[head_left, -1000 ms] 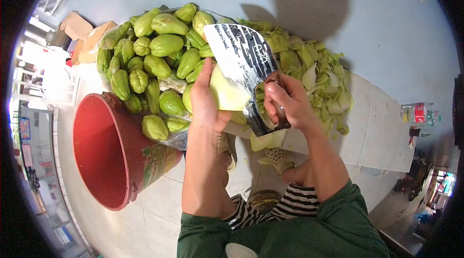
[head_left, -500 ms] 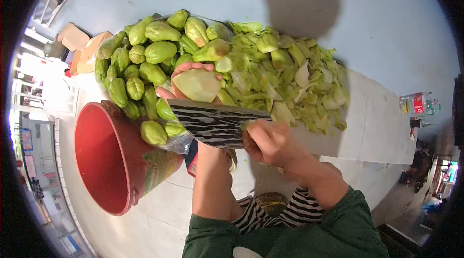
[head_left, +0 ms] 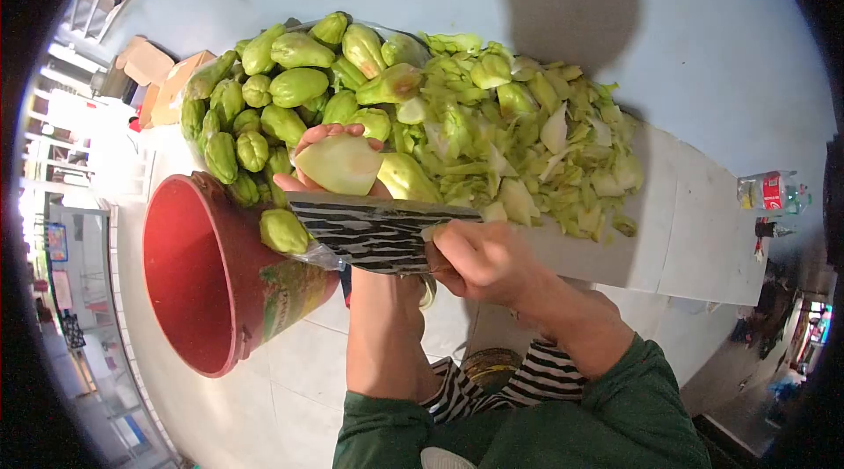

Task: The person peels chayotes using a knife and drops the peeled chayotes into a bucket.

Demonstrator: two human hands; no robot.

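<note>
My left hand (head_left: 320, 131) is wrapped round a pale, peeled chayote (head_left: 341, 165), its fingertips showing over the far side. The blade covers the palm and wrist below. In my right hand (head_left: 483, 260) is the handle of a cleaver (head_left: 369, 232) with a broad, dark-streaked blade. It lies across in front of the chayote, upper edge close under it. Unpeeled green chayotes (head_left: 297, 87) are heaped beyond my left hand. To their right spreads a thick pile of green peelings (head_left: 549, 139), and a light green chayote (head_left: 406, 177) rests at its near edge.
A red bucket (head_left: 230, 276) stands tilted in view at the left, beside the table's near edge. A plastic bottle with a red label (head_left: 772, 193) is at the far right of the pale table (head_left: 703, 214). A cardboard box (head_left: 176, 89) sits behind the chayotes.
Both hands have shifted slightly left and nearer, carrying the peeled chayote and the cleaver. More of the light green chayote behind the blade shows now. The view has moved a little.
</note>
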